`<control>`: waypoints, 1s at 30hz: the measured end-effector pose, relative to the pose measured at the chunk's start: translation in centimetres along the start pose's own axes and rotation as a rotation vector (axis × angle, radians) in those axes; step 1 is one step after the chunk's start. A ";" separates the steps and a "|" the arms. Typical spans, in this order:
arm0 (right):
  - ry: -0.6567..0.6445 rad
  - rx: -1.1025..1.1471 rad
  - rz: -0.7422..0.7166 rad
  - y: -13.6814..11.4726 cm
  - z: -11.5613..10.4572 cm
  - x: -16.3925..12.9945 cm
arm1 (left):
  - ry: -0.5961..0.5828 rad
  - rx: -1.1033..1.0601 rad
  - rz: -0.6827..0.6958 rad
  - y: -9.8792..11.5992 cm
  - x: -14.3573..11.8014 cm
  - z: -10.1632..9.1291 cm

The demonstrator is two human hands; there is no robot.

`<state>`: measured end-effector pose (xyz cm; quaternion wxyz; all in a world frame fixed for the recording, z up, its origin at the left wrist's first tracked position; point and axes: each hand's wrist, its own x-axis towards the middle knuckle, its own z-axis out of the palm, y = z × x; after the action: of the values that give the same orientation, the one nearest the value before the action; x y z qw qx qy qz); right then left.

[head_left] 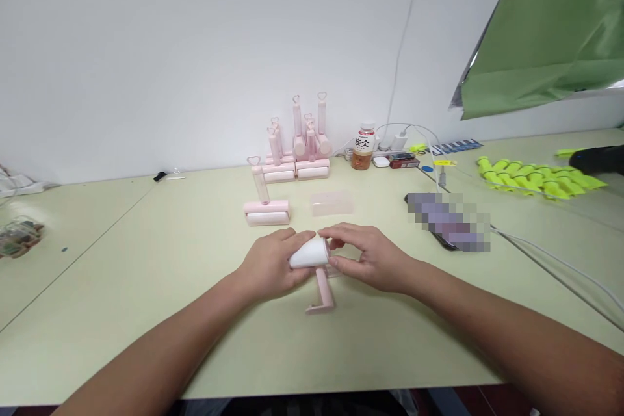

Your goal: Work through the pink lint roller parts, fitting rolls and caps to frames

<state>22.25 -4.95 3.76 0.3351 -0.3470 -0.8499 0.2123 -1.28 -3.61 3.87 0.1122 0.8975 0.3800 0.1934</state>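
In the middle of the frame, the left hand (pixel 271 266) grips the white roll (pixel 309 253); right hand (pixel 371 259) fingers pinch its end above the pink handle (pixel 322 291). Keep it straight, push gently.

Counts from the head view:
- Hands: 2, left hand (pixel 270 264) and right hand (pixel 370 257), both closed around one lint roller (pixel 314 260), white roll plus pink handle.
- Lint rollers total: that 1 in hand, 1 standing alone in its pink base (pixel 266 208), plus a cluster at the wall (pixel 297 149). Roughly 5 heart-top handles there; exact number unclear, they overlap.
- Clear plastic cover (pixel 331 203): 1.
- Drink bottle (pixel 364 145): 1.
- Yellow-green pieces (pixel 531 179): a pile, about a dozen, too bunched to count.
- Green sheet (pixel 546 32): 1.
- White charger plug (pixel 400 141): 1.
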 end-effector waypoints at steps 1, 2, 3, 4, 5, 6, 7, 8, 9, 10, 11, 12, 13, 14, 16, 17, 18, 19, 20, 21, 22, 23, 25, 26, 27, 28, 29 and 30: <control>-0.012 0.014 -0.027 0.0 0.1 0.0 | -0.007 0.014 0.011 0.1 -0.1 0.0; -0.020 0.024 -0.044 0.0 0.1 0.0 | -0.011 0.028 0.018 0.1 -0.1 0.0; -0.024 0.030 -0.053 -0.1 0.2 0.0 | -0.011 0.043 0.023 0.1 -0.1 0.0; -0.025 0.034 -0.056 -0.1 0.2 0.0 | -0.009 0.057 0.027 0.1 -0.2 -0.1; -0.027 0.034 -0.059 -0.2 0.2 0.0 | -0.008 0.070 0.031 0.2 -0.2 -0.1; -0.030 0.032 -0.064 -0.3 0.1 0.0 | -0.005 0.083 0.035 0.2 -0.2 -0.1; -0.030 0.029 -0.073 -0.3 0.1 0.0 | -0.002 0.092 0.038 0.2 -0.3 -0.2; -0.028 0.023 -0.083 -0.4 0.0 0.0 | -0.002 0.097 0.041 0.3 -0.3 -0.2; -0.023 0.015 -0.091 -0.5 0.0 0.0 | -0.004 0.098 0.040 0.4 -0.3 -0.3; -0.019 0.010 -0.095 -0.5 0.0 -0.1 | -0.007 0.096 0.038 0.5 -0.3 -0.3; -0.015 0.011 -0.092 -0.6 0.1 -0.1 | -0.011 0.090 0.034 0.6 -0.4 -0.3; -0.011 0.025 -0.080 -0.6 0.2 -0.1 | -0.017 0.080 0.028 0.6 -0.3 -0.4; -0.002 0.057 -0.049 -0.6 0.3 -0.1 | -0.018 0.063 0.018 0.7 -0.3 -0.5; 0.013 0.117 0.006 -0.6 0.5 0.0 | -0.015 0.041 0.002 0.8 -0.3 -0.5; 0.071 0.359 0.198 -0.7 0.8 0.1 | -0.009 -0.030 -0.056 0.8 -0.2 -0.7; 0.109 0.533 0.322 -0.8 0.8 0.3 | -0.006 -0.085 -0.106 0.7 -0.1 -0.8; 0.146 0.718 0.445 -0.9 0.8 0.4 | 0.001 -0.154 -0.166 0.7 0.0 -0.8; 0.179 0.892 0.549 -1.0 0.8 0.6 | 0.016 -0.241 -0.231 0.6 0.1 -0.8; 0.205 1.036 0.624 -1.1 0.7 0.7 | 0.041 -0.354 -0.295 0.5 0.2 -0.7; 0.221 1.136 0.671 -1.3 0.7 0.9 | 0.083 -0.490 -0.350 0.5 0.3 -0.5; 0.222 1.198 0.698 -1.4 0.6 1.0 | 0.139 -0.641 -0.388 0.5 0.5 -0.3; 0.208 1.236 0.712 -1.6 0.7 1.0 | 0.202 -0.791 -0.406 0.6 0.7 -0.1; 0.132 1.272 0.725 -1.9 0.9 1.0 | 0.322 -1.036 -0.391 1.0 1.4 0.5; 0.080 1.277 0.721 -2.0 1.1 1.0 | 0.363 -1.113 -0.371 1.3 1.7 0.7; 0.030 1.277 0.708 -2.1 1.4 0.9 | 0.389 -1.161 -0.352 1.8 2.1 0.9; -0.010 1.274 0.688 -2.2 1.7 0.8 | 0.399 -1.190 -0.339 2.3 2.5 1.0; -0.031 1.271 0.666 -2.2 2.0 0.8 | 0.399 -1.209 -0.334 2.8 2.9 1.2; -0.036 1.271 0.645 -2.1 2.2 0.7 | 0.394 -1.222 -0.336 3.3 3.3 1.2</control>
<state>19.36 -6.15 3.83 0.3788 -0.3150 -0.4223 0.7609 3.43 -3.55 4.75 0.5579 0.5488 0.3501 0.5147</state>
